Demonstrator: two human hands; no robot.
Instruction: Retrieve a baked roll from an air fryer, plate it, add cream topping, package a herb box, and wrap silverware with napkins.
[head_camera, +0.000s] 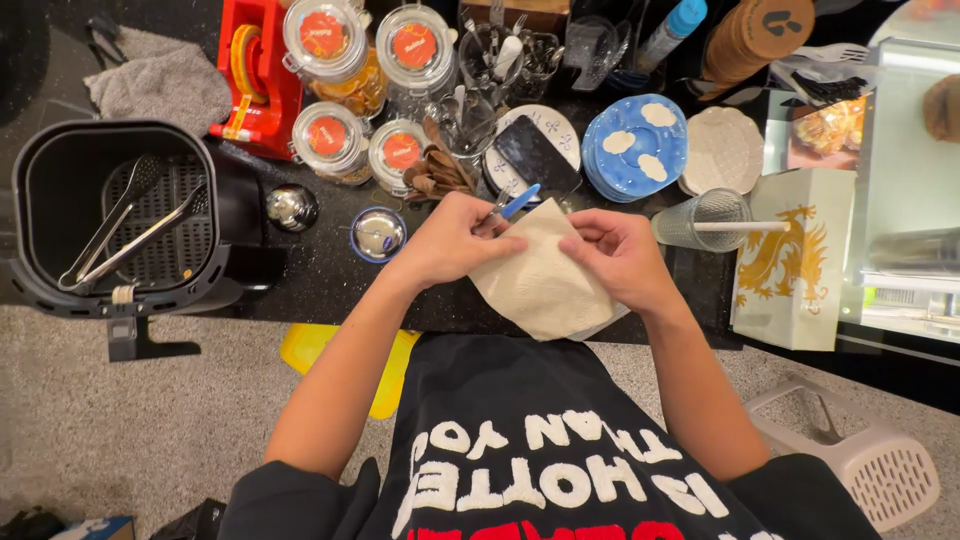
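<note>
Napkin (540, 280) lies at the desk (320, 285) edge, partly wrapped. Your left hand (450, 240) has its fingers closed, pinning blue-handled cutlery (510, 207) on it; your right hand (620, 255) pinches the fold. Rolling remains unfinished.

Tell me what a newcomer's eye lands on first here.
At the counter's middle, the left hand and right hand grip a beige napkin around a blue-handled utensil. On the left sits a black air fryer basket holding tongs; orange-lidded jars crowd behind.
</note>
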